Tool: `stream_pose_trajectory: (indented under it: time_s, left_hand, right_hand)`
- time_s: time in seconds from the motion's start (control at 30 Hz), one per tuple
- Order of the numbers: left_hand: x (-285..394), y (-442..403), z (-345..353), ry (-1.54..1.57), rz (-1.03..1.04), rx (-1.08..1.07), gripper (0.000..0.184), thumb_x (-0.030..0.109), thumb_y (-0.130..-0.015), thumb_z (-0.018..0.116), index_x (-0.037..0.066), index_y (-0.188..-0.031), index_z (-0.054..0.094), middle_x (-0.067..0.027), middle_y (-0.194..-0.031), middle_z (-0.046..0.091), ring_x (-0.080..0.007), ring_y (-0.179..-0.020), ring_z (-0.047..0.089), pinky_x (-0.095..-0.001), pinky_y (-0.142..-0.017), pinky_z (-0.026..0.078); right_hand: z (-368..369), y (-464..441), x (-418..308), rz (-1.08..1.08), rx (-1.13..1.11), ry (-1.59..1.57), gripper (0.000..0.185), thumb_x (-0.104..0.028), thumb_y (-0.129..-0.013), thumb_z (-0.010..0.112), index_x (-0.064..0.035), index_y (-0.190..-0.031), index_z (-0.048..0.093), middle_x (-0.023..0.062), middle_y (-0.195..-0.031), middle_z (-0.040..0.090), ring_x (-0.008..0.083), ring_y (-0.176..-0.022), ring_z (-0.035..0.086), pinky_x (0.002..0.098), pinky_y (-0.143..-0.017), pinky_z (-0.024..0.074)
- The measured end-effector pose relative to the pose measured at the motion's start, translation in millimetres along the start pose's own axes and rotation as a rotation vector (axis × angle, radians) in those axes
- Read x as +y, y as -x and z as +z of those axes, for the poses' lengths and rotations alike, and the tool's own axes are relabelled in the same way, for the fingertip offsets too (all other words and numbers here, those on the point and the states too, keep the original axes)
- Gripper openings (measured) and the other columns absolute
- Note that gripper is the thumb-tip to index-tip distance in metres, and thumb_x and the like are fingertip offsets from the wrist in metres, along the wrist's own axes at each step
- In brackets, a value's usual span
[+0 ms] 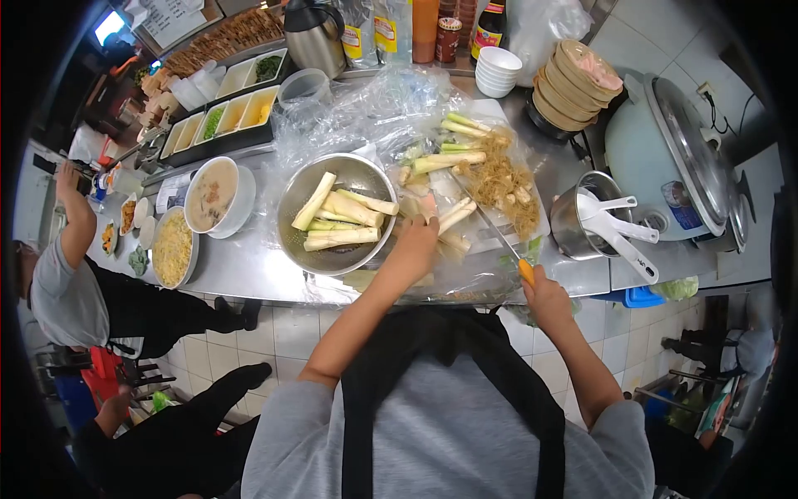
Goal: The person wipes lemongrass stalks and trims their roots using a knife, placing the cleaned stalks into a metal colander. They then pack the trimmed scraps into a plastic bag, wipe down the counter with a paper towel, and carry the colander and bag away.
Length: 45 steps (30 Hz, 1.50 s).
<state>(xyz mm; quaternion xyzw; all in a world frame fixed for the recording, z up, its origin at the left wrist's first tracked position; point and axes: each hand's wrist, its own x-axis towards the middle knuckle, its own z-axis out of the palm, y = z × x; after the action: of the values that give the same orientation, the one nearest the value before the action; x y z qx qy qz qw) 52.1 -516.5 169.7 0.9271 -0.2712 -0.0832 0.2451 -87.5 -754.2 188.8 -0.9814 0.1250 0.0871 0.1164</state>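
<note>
My right hand (549, 298) is closed around the orange handle of a knife (501, 237). Its blade slants up and left across several pale stalks that look like leeks (456, 214), lying on plastic film. My left hand (416, 247) is beside these stalks, left of the blade, with curled fingers; what they grip is hidden. Brown, stringy roots (504, 179) are heaped beyond the blade, near more green-ended stalks (449, 160). To the left of my left hand, a metal colander (287, 235) holds several cut white stalks.
Crumpled plastic (332, 116) covers the counter behind the colander. Bowls of soup (214, 195) and yellow shreds (172, 249) stand left. At right are a pot with white ladles (573, 224), a large cooker (665, 158) and stacked brown bowls (565, 96). A co-worker (71, 287) stands at left.
</note>
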Motion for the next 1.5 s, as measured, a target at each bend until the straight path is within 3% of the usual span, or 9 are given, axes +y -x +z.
stream_pose_trajectory:
  time_s: [0.23,0.3,0.37,0.5,0.6,0.77,1.0,1.1,1.5]
  left_hand:
    - [-53.0,38.7,-99.5,0.016,-0.169,0.088,0.055,-0.004,-0.067,0.055,-0.005,-0.121,0.045,-0.0262,-0.113,0.046,-0.0454,-0.102,0.044,-0.0438,-0.090,0.040]
    - [-72.5,32.4,-94.0,-0.230,-0.194,0.110,0.053,0.006,-0.071,0.061,0.000,-0.122,0.047,-0.0211,-0.111,0.050,-0.0394,-0.103,0.047,-0.0422,-0.088,0.040]
    - [-48.6,3.5,-89.0,-0.388,0.023,0.276,0.051,0.007,-0.070,0.060,0.002,-0.119,0.049,-0.0201,-0.115,0.050,-0.0364,-0.108,0.047,-0.0441,-0.092,0.038]
    - [-36.2,-102.9,-40.8,-0.236,0.209,0.170,0.045,0.008,-0.070,0.060,0.005,-0.114,0.053,-0.0173,-0.118,0.051,-0.0299,-0.113,0.046,-0.0467,-0.094,0.035]
    - [-37.6,-151.7,-9.8,-0.352,0.180,0.044,0.029,0.006,-0.070,0.059,0.008,-0.100,0.062,-0.0147,-0.105,0.058,-0.0304,-0.104,0.054,-0.0509,-0.091,0.037]
    - [-12.2,-136.3,-20.4,-0.386,0.093,-0.074,0.013,0.004,-0.070,0.058,0.006,-0.081,0.064,-0.0109,-0.087,0.063,-0.0290,-0.079,0.063,-0.0411,-0.071,0.049]
    - [-2.3,-56.3,3.6,-0.336,-0.006,-0.003,0.014,0.007,-0.073,0.058,0.003,-0.086,0.060,-0.0140,-0.080,0.062,-0.0308,-0.072,0.063,-0.0364,-0.063,0.051]
    - [-7.2,-55.2,21.5,-0.353,-0.115,-0.038,0.030,0.003,-0.071,0.057,0.001,-0.101,0.052,-0.0183,-0.090,0.057,-0.0340,-0.082,0.061,-0.0391,-0.068,0.051]
    - [-13.3,-50.8,32.5,-0.472,-0.092,0.172,0.037,0.006,-0.071,0.057,0.002,-0.108,0.054,-0.0108,-0.091,0.057,-0.0259,-0.085,0.059,-0.0344,-0.066,0.050]
  right_hand:
    - [-33.3,27.5,0.4,0.085,0.043,-0.166,0.027,-0.029,-0.085,0.055,-0.0031,-0.091,0.047,0.0227,-0.065,0.058,0.0423,-0.064,0.058,0.0499,-0.057,0.0444]
    - [-36.0,35.2,-0.2,0.089,-0.001,-0.248,0.027,-0.028,-0.085,0.055,-0.0024,-0.090,0.047,0.0233,-0.065,0.058,0.0429,-0.065,0.057,0.0502,-0.058,0.0434]
    - [-30.2,35.4,-2.7,0.056,0.018,-0.290,0.027,-0.028,-0.085,0.055,-0.0019,-0.089,0.048,0.0237,-0.065,0.058,0.0431,-0.065,0.057,0.0500,-0.058,0.0433]
    - [-29.3,26.5,-6.8,0.095,-0.025,-0.379,0.029,-0.026,-0.086,0.055,0.0019,-0.089,0.049,0.0255,-0.069,0.057,0.0438,-0.069,0.056,0.0467,-0.059,0.0422]
    - [-31.7,31.3,-2.1,0.158,0.030,-0.389,0.029,-0.026,-0.086,0.055,0.0027,-0.090,0.049,0.0262,-0.071,0.057,0.0435,-0.071,0.056,0.0461,-0.060,0.0417]
    - [-38.3,43.2,4.9,0.228,0.057,-0.456,0.030,-0.025,-0.087,0.054,0.0040,-0.091,0.050,0.0253,-0.072,0.057,0.0423,-0.069,0.055,0.0440,-0.060,0.0413]
    - [-31.8,40.0,-17.6,0.088,0.001,-0.526,0.029,-0.029,-0.087,0.054,-0.0003,-0.086,0.050,0.0243,-0.066,0.057,0.0431,-0.067,0.056,0.0475,-0.058,0.0425]
    - [-15.7,32.4,-11.3,0.069,0.013,-0.453,0.028,-0.027,-0.086,0.055,0.0006,-0.087,0.050,0.0241,-0.064,0.056,0.0417,-0.065,0.056,0.0455,-0.057,0.0421]
    - [-34.7,20.2,-6.6,0.014,-0.025,-0.254,0.026,-0.025,-0.087,0.054,0.0001,-0.090,0.047,0.0225,-0.065,0.057,0.0411,-0.064,0.058,0.0471,-0.055,0.0443]
